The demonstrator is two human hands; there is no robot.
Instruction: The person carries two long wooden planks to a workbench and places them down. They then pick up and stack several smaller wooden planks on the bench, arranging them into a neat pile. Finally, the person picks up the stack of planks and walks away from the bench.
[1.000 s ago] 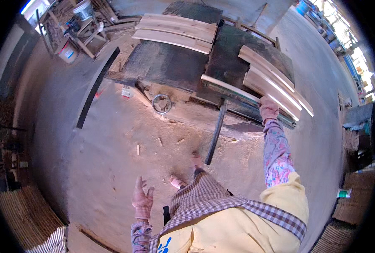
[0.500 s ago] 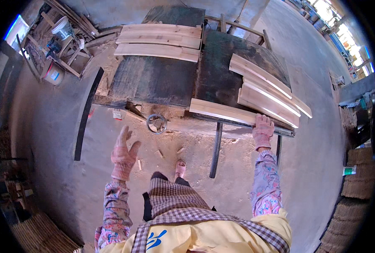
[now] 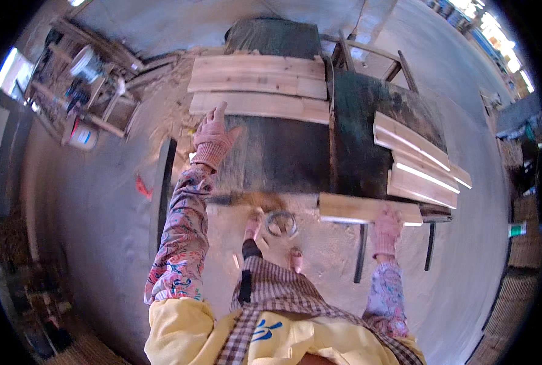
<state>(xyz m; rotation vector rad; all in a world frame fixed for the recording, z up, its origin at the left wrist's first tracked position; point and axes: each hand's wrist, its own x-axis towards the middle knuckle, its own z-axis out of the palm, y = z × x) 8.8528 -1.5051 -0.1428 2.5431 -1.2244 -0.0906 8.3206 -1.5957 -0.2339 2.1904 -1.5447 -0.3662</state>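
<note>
Both of my hands wear pinkish knit gloves. My left hand (image 3: 214, 139) reaches forward with its fingers stretched out and thumb apart, holding nothing. Its fingertips are at the near edge of the closest pale board (image 3: 258, 106) on the far left of the dark table (image 3: 277, 149); whether they touch it I cannot tell. My right hand (image 3: 387, 232) grips a single wooden board (image 3: 350, 207) along the table's near right edge, fingers over its top. Several more boards (image 3: 420, 176) lie overlapping at a slant on the table's right part.
A metal handwheel (image 3: 281, 224) sits at the table's front, close to my feet. Dark legs or bars (image 3: 361, 252) stand below the right edge, another bar (image 3: 166, 188) at the left. A bucket (image 3: 83, 135) and a wooden rack (image 3: 109, 109) are far left. Stacked bundles (image 3: 523, 249) line the right.
My left hand has gone forward from beside the handwheel to the far-left boards. My feet have come nearer the table. The right hand stays on its board, and the whole view has shifted.
</note>
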